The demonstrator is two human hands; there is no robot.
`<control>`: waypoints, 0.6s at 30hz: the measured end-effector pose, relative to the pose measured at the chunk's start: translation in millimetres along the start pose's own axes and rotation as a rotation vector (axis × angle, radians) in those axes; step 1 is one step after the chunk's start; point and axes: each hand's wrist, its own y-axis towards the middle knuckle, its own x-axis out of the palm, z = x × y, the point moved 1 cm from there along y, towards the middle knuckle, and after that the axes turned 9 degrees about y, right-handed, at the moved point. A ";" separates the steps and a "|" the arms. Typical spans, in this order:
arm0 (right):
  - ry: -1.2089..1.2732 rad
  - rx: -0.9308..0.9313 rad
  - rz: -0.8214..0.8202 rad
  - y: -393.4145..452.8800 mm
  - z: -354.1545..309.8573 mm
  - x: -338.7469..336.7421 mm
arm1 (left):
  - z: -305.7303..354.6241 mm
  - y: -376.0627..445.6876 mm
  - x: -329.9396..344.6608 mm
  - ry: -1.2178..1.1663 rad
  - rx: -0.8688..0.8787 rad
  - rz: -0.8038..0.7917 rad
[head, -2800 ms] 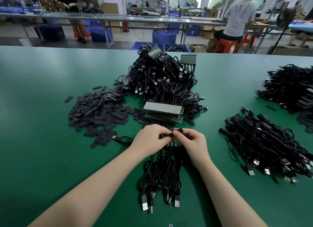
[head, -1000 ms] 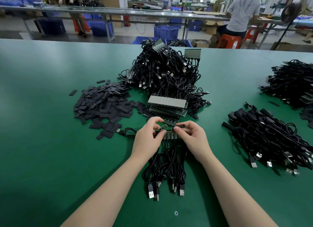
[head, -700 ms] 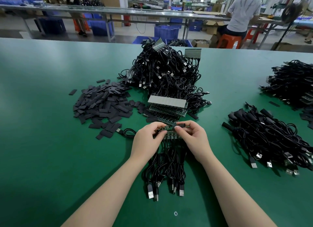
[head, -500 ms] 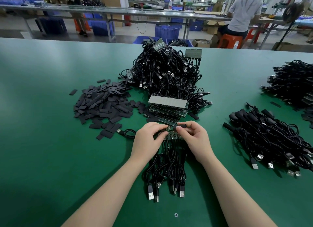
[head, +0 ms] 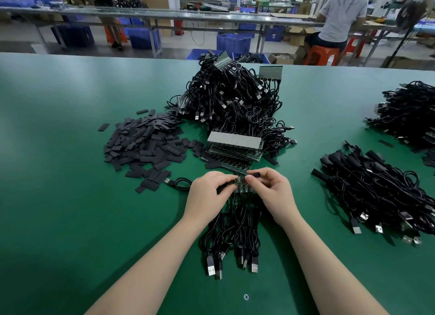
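Observation:
A strip of small green circuit boards (head: pixel 242 187) lies in front of me, with several black USB cables (head: pixel 233 239) trailing from it toward the table's near edge. My left hand (head: pixel 207 194) holds the strip's left part with curled fingers. My right hand (head: pixel 270 192) pinches a short black sleeve (head: pixel 253 174) between thumb and fingers, right above the strip's top edge. The two hands almost touch over the boards, and my fingers hide where the sleeve meets the strip.
A heap of flat black sleeves (head: pixel 146 145) lies to the left on the green table (head: pixel 58 197). Stacked board strips (head: pixel 235 145) and a big cable pile (head: pixel 230 98) sit behind my hands. Sleeved cables (head: pixel 376 187) lie right; another pile (head: pixel 409 112) far right. A person (head: pixel 339 20) sits beyond.
My hands have stayed over the board strip with only small finger movements. The left thumb has come down onto the strip; the right hand still holds the sleeve at its top edge.

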 end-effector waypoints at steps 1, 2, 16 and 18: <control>-0.003 -0.006 0.003 -0.3 -0.4 0.6 | -0.1 0.0 -0.3 -0.006 0.001 -0.002; -0.011 -0.014 0.004 -0.9 -0.9 1.0 | -0.2 -0.3 -0.7 -0.015 0.002 -0.003; -0.014 0.015 -0.024 -0.9 -1.8 1.7 | 1.0 -0.7 -2.1 -0.029 -0.015 -0.004; -0.020 0.008 -0.021 -1.6 -1.7 2.2 | 0.9 -1.1 -2.6 -0.021 0.002 -0.008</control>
